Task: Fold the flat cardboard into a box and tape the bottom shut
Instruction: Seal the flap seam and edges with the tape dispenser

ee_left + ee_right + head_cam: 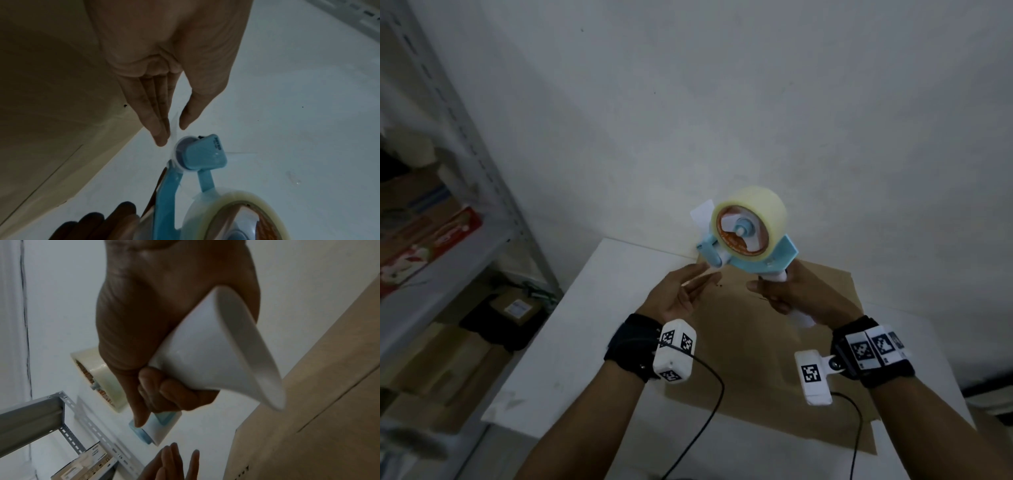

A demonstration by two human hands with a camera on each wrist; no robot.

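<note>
The flat brown cardboard [774,346] lies on the white table [585,325]. My right hand [787,294] grips the white handle [205,356] of a blue tape dispenser [750,240] and holds it up above the cardboard's far edge. It carries a roll of clear tape [760,209]. My left hand [688,287] is just left of the dispenser's front roller [185,152], fingers straight. In the left wrist view a thin clear tape end [174,125] hangs between the thumb and the fingers [158,129]. Whether they touch it I cannot tell.
A grey metal shelf rack [482,178] with boxes and packets stands at the left, more boxes [517,308] under it on the floor. A white wall [722,102] backs the table. Wrist camera cables [709,411] trail over the cardboard's near part.
</note>
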